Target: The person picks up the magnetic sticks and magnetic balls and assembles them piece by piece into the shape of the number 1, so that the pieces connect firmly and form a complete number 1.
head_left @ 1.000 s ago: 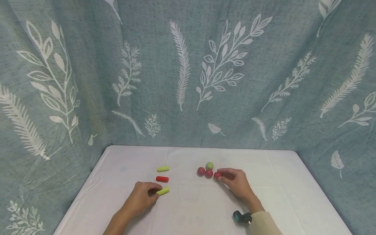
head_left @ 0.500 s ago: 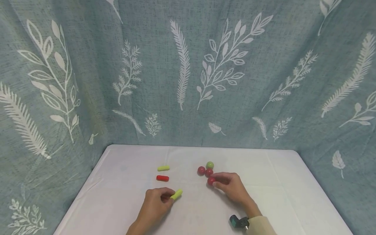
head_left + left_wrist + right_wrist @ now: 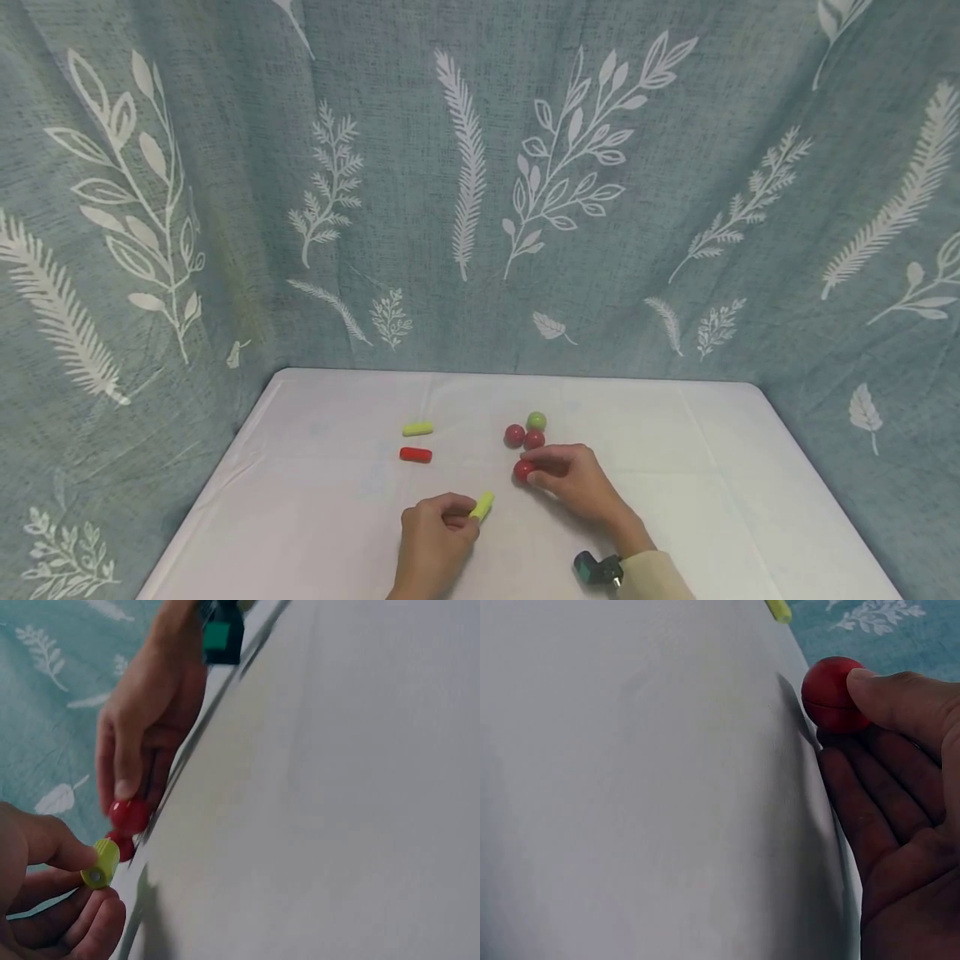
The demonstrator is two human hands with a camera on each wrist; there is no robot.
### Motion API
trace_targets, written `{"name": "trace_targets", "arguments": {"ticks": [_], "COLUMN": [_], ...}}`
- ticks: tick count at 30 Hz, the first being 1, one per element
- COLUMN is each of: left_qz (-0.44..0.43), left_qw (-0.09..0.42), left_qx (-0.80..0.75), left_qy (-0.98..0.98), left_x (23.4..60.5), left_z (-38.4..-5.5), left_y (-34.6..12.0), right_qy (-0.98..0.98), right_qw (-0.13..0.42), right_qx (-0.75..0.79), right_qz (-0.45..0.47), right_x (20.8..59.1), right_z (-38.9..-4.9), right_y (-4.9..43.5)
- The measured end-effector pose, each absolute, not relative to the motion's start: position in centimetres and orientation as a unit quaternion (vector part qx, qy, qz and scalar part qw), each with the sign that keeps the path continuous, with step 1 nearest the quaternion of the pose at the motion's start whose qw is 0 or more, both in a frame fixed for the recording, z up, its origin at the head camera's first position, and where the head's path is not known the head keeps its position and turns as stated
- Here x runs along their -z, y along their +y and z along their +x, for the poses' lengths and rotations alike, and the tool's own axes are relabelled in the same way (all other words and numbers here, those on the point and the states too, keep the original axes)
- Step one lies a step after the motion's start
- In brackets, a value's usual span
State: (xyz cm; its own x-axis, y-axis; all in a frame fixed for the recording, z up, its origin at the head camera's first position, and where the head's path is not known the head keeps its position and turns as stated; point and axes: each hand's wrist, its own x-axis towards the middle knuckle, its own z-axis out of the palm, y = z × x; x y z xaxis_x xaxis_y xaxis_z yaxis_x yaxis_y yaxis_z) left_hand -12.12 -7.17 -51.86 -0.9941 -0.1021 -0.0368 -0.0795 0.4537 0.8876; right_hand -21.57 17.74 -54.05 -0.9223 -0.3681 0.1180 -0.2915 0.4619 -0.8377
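My left hand [image 3: 437, 537] pinches a yellow-green cylinder [image 3: 482, 506] between thumb and fingertips, near the front middle of the table. In the left wrist view a small round mark shows on the end of this cylinder [image 3: 100, 864]. To its right, my right hand [image 3: 573, 483] holds a shiny red ball [image 3: 523, 472] by thumb and fingers. A thin seam runs around that ball [image 3: 832, 696] in the right wrist view. Just behind the held ball sit two more red balls, one left [image 3: 514, 435] and one right [image 3: 534, 440], with a green ball [image 3: 536, 421] behind them.
On the left half of the white table [image 3: 322, 500] lie a red cylinder [image 3: 416, 455] and, behind it, another yellow-green cylinder [image 3: 417, 428]. A dark device [image 3: 596, 569] is worn at the right wrist. A blue-green leaf-patterned curtain [image 3: 420, 208] hangs around the table.
My left hand has carried the yellow-green cylinder right and toward the front. The right hand has drawn its red ball left and forward, away from the other balls.
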Motion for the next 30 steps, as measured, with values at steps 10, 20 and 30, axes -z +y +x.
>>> {"name": "trace_targets", "arguments": {"ticks": [10,20,30], "left_qz": [0.1,0.125,0.148], "left_qw": [0.043,0.057,0.069], "left_qx": [0.525,0.526,0.524], "left_qy": [-0.844,-0.839,-0.836], "left_x": [52.9,52.8,52.9], "left_z": [-11.5,-11.6,-11.9], "left_y": [-4.2,-2.5,-1.8], "right_qy": [0.862,0.849,0.841], "right_qw": [0.044,0.079,0.093], "right_qx": [0.462,0.462,0.474], "right_qz": [-0.205,-0.245,-0.245], "right_x": [53.9,53.4,53.6], "right_z": [-21.8,-22.1,-22.0], "right_y": [17.2,17.1,17.0]}}
